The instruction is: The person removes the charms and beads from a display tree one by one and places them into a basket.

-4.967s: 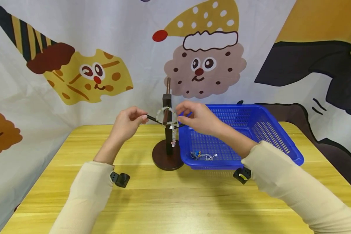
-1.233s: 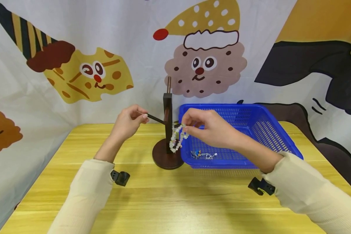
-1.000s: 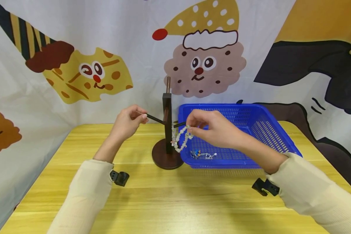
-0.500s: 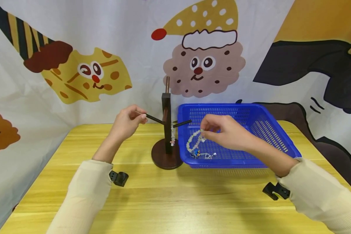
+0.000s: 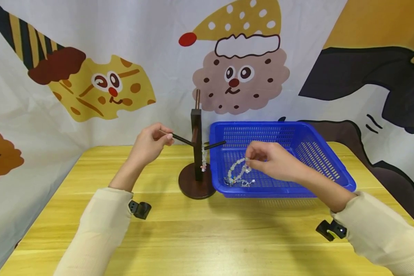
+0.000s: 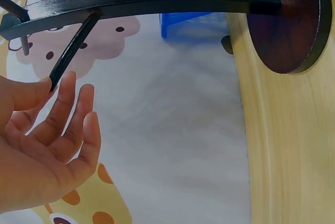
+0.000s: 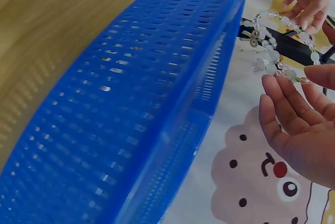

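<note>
My left hand point(image 5: 146, 145) pinches the tip of the left black peg point(image 5: 183, 138) on a dark wooden stand point(image 5: 198, 168); thumb and forefinger meet on this peg point(image 6: 76, 46) in the left wrist view, the other fingers loosely bent. My right hand point(image 5: 274, 161) pinches a bracelet point(image 5: 232, 168) of pale, translucent beads. It dangles as a loop over the basket, its lower end overlapping the jewellery inside. The right wrist view shows small silvery charms on the bracelet point(image 7: 273, 55). A thin beaded strand point(image 5: 203, 157) with a pink charm hangs by the right peg point(image 5: 215, 145), close to the post.
The blue perforated basket point(image 5: 283, 190) stands right of the stand on the wooden table point(image 5: 193, 237). Clear-beaded jewellery point(image 5: 248, 184) lies on its floor near the front. A printed cloth point(image 5: 172, 69) with cartoon figures hangs behind the table.
My right hand has drawn the bracelet away from the stand and off the right peg, rightward and down over the basket. My left hand has stayed on the left peg.
</note>
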Demonstrator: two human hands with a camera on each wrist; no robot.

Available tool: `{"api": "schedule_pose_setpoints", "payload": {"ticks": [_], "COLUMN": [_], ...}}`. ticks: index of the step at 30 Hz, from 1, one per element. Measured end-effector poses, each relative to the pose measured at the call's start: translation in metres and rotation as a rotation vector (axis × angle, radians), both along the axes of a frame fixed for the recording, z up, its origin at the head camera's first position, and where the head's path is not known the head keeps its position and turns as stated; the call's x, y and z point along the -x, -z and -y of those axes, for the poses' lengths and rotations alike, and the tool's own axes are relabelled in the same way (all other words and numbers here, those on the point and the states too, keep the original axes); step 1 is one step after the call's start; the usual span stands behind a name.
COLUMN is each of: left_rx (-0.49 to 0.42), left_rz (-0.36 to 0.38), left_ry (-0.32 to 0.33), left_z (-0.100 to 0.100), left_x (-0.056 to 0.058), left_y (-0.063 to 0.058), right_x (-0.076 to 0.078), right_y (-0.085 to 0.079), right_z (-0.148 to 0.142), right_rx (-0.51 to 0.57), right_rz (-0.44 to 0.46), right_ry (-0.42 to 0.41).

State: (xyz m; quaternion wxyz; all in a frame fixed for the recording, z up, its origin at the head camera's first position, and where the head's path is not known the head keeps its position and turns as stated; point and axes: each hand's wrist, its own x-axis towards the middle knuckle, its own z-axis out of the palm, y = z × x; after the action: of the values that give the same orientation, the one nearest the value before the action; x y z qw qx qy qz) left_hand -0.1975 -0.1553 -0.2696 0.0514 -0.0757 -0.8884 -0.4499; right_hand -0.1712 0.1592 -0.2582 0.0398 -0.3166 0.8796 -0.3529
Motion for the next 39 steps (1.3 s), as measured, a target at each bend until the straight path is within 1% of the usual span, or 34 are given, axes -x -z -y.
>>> {"api": "schedule_pose_setpoints", "payload": {"ticks": [7, 16, 24, 32, 39], "left_rx": [-0.002, -0.003, -0.003, 0.006, 0.010], "left_rz": [-0.003, -0.001, 0.004, 0.004, 0.005], "left_ry": [0.003, 0.008, 0.008, 0.008, 0.009], "left_z": [0.000, 0.000, 0.000, 0.000, 0.000], "left_x": [0.000, 0.001, 0.000, 0.001, 0.001], "left_y": [0.000, 0.000, 0.000, 0.000, -0.001], "right_x": [0.001, 0.001, -0.001, 0.002, 0.005], "right_y": [0.013, 0.027, 0.037, 0.041, 0.036], "right_z": [-0.006, -0.011, -0.015, -0.018, -0.016], "right_rx": [-0.013, -0.029, -0.041, -0.052, -0.044], "right_rz": [0.037, 0.047, 0.097, 0.081, 0.066], "right_ry": [0.009, 0.021, 0.010, -0.014, -0.027]}}
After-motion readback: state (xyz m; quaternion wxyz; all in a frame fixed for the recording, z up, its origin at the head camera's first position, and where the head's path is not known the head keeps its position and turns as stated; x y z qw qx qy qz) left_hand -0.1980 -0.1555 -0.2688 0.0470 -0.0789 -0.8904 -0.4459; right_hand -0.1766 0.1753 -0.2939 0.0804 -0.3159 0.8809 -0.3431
